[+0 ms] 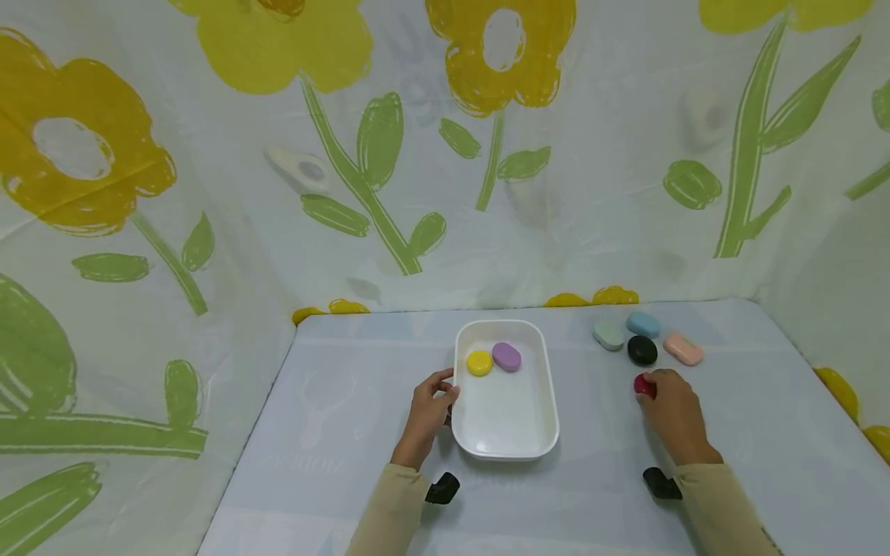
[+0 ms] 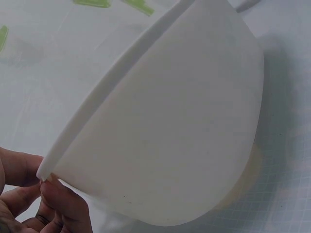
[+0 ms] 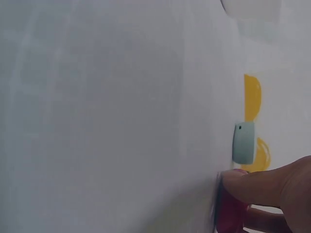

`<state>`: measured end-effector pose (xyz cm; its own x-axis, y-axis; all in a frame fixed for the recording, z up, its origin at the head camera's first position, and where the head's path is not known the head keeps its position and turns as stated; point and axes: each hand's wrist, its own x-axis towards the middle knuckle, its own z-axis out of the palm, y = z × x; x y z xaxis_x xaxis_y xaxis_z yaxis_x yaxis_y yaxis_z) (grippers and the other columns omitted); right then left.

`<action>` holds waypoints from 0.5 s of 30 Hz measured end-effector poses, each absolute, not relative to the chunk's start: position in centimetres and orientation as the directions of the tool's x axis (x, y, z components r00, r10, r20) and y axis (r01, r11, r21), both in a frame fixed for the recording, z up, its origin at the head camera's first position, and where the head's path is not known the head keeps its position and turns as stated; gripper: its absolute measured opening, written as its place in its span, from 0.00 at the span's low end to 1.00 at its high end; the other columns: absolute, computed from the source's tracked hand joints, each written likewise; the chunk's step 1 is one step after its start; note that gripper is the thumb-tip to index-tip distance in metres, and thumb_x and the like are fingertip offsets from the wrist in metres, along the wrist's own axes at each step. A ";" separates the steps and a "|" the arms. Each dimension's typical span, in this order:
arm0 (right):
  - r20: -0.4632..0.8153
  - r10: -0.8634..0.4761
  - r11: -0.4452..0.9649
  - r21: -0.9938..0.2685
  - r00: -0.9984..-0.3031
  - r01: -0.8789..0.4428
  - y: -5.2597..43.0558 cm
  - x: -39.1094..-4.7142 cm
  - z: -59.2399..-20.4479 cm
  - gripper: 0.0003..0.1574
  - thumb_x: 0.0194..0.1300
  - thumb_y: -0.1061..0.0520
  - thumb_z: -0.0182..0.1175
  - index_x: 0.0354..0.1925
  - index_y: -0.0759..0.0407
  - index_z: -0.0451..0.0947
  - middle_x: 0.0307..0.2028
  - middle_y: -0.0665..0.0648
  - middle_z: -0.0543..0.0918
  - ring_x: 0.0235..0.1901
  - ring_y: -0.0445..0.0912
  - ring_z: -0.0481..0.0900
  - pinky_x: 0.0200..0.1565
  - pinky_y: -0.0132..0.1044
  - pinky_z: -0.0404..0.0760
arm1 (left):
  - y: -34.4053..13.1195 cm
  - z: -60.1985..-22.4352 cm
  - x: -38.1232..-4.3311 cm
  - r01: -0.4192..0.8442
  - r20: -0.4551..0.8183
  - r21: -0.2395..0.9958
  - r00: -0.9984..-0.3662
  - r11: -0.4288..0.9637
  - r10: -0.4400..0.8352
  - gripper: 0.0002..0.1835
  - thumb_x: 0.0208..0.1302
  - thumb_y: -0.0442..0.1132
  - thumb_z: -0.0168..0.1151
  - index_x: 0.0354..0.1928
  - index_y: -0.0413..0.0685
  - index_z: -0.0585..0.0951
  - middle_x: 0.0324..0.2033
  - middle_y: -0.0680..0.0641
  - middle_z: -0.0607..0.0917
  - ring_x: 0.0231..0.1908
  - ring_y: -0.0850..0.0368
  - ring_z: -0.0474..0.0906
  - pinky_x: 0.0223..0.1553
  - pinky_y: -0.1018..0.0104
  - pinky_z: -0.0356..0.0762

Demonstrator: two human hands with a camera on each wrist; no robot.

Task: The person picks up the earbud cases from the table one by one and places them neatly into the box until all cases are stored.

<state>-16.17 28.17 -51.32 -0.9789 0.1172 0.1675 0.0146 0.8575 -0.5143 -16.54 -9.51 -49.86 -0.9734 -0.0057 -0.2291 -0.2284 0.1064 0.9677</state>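
My left hand (image 1: 429, 408) pinches the left rim of a white rectangular tray (image 1: 506, 421) between thumb and fingers. In the left wrist view, the tray's outer wall (image 2: 165, 111) fills much of the picture, tilted by the camera angle. Inside the tray lie a round yellow soap bar (image 1: 479, 363) and an oval purple soap bar (image 1: 507, 357), side by side near the far end. To the right, my right hand (image 1: 673, 413) grips a red soap bar (image 1: 643, 385). In the right wrist view, the thumb presses on the red soap bar (image 3: 229, 211), partly covering it.
Just beyond my right hand lie a pale green soap bar (image 1: 608, 337), a blue one (image 1: 643, 324), a black one (image 1: 642, 350) and a pink one (image 1: 684, 349). A flower-printed curtain (image 1: 487, 255) rises behind the table (image 1: 334, 432).
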 end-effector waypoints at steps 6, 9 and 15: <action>0.177 0.117 0.854 -0.520 -0.977 0.008 27.1 -15.7 -51.2 0.22 0.53 0.69 0.63 0.46 0.80 0.73 0.43 0.75 0.74 0.42 0.66 0.72 0.42 0.60 0.73 | -9.5 -49.8 -16.5 -0.237 -0.236 0.965 -0.972 0.111 -0.021 0.20 0.66 0.35 0.55 0.60 0.45 0.73 0.37 0.43 0.73 0.18 0.57 0.67 0.16 0.67 0.71; 0.173 0.122 0.851 -0.525 -0.977 0.014 26.7 -15.5 -51.2 0.21 0.53 0.69 0.63 0.46 0.79 0.73 0.44 0.75 0.74 0.42 0.66 0.72 0.42 0.60 0.73 | -9.4 -49.8 -16.5 -0.242 -0.241 0.964 -0.970 0.107 -0.025 0.20 0.66 0.35 0.55 0.60 0.45 0.73 0.36 0.43 0.73 0.17 0.57 0.67 0.16 0.66 0.72; 0.131 0.124 0.854 -0.518 -0.984 0.038 26.1 -15.1 -51.2 0.24 0.53 0.67 0.65 0.48 0.77 0.73 0.45 0.74 0.75 0.42 0.65 0.73 0.43 0.60 0.73 | -9.4 -49.8 -16.6 -0.236 -0.236 0.966 -0.972 0.103 -0.013 0.20 0.65 0.35 0.55 0.60 0.44 0.73 0.36 0.43 0.74 0.17 0.57 0.67 0.16 0.67 0.72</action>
<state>-15.10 26.06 -51.20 -0.9836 0.1235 0.1311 0.0382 0.8543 -0.5184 -16.57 -9.36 -49.83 -0.9716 -0.0125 -0.2364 -0.2364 0.1028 0.9662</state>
